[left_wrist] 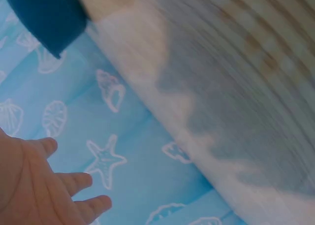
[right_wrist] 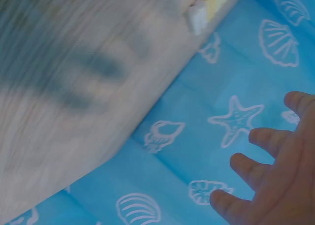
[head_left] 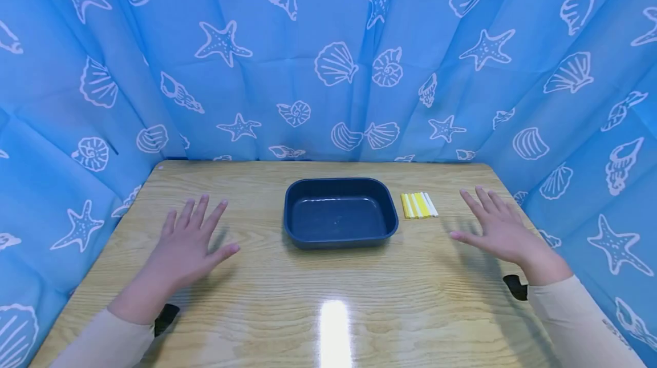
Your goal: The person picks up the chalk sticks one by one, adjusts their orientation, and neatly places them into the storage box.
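Note:
My left hand hovers over the left side of the table, fingers spread and holding nothing. On the other side my right hand is held out the same way, with fingers apart. Between them, at the table's middle, stands a dark blue rectangular tub with nothing inside. A row of yellow and white chalk-like sticks lies just right of the tub, nearer to my right hand. In the right wrist view the ends of these sticks show at the top, apart from the fingers.
The wooden table has a bright light reflection near its front. A blue curtain with white shells and starfish hangs behind it and along both sides, close to the table's edges. A corner of the tub appears in the left wrist view.

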A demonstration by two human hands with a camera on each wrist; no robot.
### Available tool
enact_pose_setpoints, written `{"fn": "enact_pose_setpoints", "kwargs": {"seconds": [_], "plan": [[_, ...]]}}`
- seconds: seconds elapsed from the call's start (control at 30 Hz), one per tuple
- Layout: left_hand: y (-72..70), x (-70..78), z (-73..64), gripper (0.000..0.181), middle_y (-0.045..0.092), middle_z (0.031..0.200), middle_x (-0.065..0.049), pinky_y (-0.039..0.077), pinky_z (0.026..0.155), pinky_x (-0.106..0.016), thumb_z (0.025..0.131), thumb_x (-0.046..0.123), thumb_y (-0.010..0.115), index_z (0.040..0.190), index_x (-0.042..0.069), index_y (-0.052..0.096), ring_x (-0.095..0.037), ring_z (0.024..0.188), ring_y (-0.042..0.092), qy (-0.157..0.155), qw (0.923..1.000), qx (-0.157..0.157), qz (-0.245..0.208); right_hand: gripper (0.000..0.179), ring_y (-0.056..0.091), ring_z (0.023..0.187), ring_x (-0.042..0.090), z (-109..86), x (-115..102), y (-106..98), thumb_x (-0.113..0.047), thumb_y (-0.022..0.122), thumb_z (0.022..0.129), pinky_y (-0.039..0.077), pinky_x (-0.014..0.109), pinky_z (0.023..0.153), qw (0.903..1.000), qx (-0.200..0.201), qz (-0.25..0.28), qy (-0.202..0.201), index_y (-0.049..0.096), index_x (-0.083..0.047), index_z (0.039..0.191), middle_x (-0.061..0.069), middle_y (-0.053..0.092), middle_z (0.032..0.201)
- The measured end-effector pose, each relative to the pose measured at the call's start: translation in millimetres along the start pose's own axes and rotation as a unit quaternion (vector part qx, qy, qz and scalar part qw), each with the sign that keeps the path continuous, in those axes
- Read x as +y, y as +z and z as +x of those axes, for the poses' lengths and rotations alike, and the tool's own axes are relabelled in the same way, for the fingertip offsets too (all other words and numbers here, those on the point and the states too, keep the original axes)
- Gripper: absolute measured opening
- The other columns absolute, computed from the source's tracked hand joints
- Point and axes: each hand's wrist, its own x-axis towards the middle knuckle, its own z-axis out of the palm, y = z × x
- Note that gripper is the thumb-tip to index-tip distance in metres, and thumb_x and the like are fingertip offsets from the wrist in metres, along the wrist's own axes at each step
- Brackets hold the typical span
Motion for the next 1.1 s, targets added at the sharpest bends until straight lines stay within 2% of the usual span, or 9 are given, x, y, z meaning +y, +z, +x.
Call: {"fn": "enact_pose_setpoints", "kwargs": {"seconds": [0.2, 0.43, 0.7, 1.1], "plan": [[-6.2, 16.0, 3.7, 0.094, 0.003, 0.164, -0.027, -0.004, 0.114, -0.069, 0.096, 0.068, 0.047, 0.163, 0.016, 0.008, -0.052, 0.148, 0.001, 0.006, 0.9998, 0.000, -0.020, 0.103, 0.006, 0.144, 0.058, 2.3, -15, 1, -0.060, 0.063, 0.091, 0.009, 0.075, 0.109, 0.9999, 0.006, 0.005, -0.012, 0.009, -0.009, 0.162, 0.034, 0.006, 0.161], [-13.2, 33.7, 6.3, 0.094, 0.002, 0.165, -0.025, -0.002, 0.116, -0.067, 0.095, 0.069, 0.046, 0.163, 0.015, 0.009, -0.050, 0.149, 0.002, 0.008, 0.9993, 0.009, -0.035, 0.104, 0.005, 0.144, 0.059, 4.3, -34, 4, -0.061, 0.063, 0.091, 0.009, 0.072, 0.112, 0.9991, 0.001, 0.037, -0.020, 0.007, -0.009, 0.162, 0.031, 0.003, 0.163], [-5.5, 45.9, 20.1, 0.094, 0.010, 0.165, -0.022, 0.006, 0.117, -0.067, 0.095, 0.071, 0.045, 0.162, 0.012, 0.014, -0.046, 0.150, 0.008, 0.033, 0.9986, 0.019, -0.037, 0.097, 0.011, 0.146, 0.053, 7.8, -54, 6, -0.055, 0.064, 0.094, 0.016, 0.071, 0.112, 0.9965, 0.026, 0.069, -0.040, 0.012, -0.009, 0.162, 0.026, 0.012, 0.164], [7.9, 66.6, 44.7, 0.093, 0.015, 0.166, -0.018, 0.008, 0.118, -0.064, 0.094, 0.067, 0.051, 0.160, 0.009, 0.023, -0.043, 0.151, 0.011, 0.053, 0.9971, 0.013, -0.053, 0.092, 0.014, 0.149, 0.046, 30.4, -78, 15, -0.054, 0.063, 0.095, 0.021, 0.067, 0.114, 0.9924, 0.038, 0.086, -0.079, 0.016, -0.010, 0.162, 0.022, 0.016, 0.164]]}}
